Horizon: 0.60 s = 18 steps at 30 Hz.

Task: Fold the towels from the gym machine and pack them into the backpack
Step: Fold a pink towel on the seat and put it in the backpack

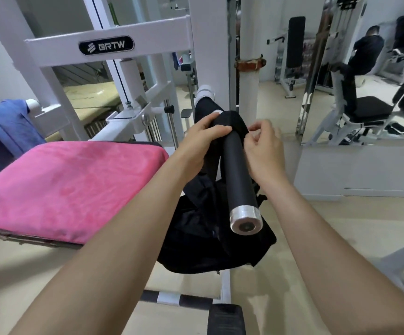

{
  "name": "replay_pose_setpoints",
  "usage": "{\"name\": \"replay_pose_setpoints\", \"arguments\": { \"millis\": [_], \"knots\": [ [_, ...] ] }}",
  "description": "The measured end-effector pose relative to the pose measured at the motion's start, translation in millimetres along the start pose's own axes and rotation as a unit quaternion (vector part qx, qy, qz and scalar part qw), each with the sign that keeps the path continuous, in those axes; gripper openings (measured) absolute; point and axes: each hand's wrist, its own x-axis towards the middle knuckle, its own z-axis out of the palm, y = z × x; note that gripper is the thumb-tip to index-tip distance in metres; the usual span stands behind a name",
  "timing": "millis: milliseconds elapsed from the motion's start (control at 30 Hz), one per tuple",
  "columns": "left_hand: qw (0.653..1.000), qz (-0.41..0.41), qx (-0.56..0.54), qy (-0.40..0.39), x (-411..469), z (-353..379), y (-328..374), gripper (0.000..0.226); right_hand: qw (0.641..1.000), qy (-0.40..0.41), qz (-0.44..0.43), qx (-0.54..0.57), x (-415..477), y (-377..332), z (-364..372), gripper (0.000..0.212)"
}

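White BRTW gym machine [152,27] fills the bkgd. Pink towel [65,187] lies flat over its seat pad [133,143], left of centre. Black backpack [196,238] hangs by its strap from black roller bar [237,170]; opening not visible, contents can't tell. Blue towel [12,126] is draped on the machine, far left. Left hand [201,139] grips the strap atop the bar. Right hand [261,146] has curled fingers at the strap; hold unclear.

Bright, even indoor light throws only soft, faint shadows on the near floor; the backpack [196,228] loses detail in its dark folds, the right hand [262,147] is motion-blurred, wide-angle distortion bows the machine frame [106,48] at far left, and the far-right background is soft.
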Motion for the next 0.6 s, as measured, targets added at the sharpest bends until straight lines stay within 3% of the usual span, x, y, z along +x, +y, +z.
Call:
{"name": "replay_pose_setpoints", "arguments": {
  "millis": [67, 133, 200, 267, 333, 433, 500, 600],
  "knots": [
    [1.0, -0.014, -0.008, 0.002, -13, -9, -3, 0.072, 0.999, -0.012, -0.022, -0.022, -22, -5, -9, 0.011],
    [0.993, 0.013, 0.113, 0.041, -34, -21, -6, 0.062, 0.996, -0.092, 0.021, 0.004, -47, -4, -11, 0.006],
    [0.969, 0.056, 0.237, 0.05, -62, -37, -11, 0.05, 0.969, -0.168, 0.104, 0.148, -74, -9, -1, 0.012],
    [0.941, 0.077, 0.327, 0.039, -92, -57, -15, 0.046, 0.967, -0.198, 0.071, 0.146, -97, -14, 17, 0.015],
    [0.885, 0.096, 0.455, 0.028, -115, -83, -22, 0.051, 0.97, -0.231, 0.023, 0.074, -113, -23, 34, 0.016],
    [0.763, 0.06, 0.643, -0.019, -143, -121, -48, 0.088, 0.961, -0.273, -0.018, 0.038, -127, -40, 55, 0.03],
    [0.697, 0.063, 0.714, -0.012, -157, -136, -71, 0.096, 0.95, -0.309, 0.0, 0.049, -131, -49, 74, 0.038],
    [0.627, 0.154, 0.763, 0.021, -168, -152, -93, 0.093, 0.932, -0.337, 0.093, 0.099, -137, -56, 106, 0.048]
  ]
}}
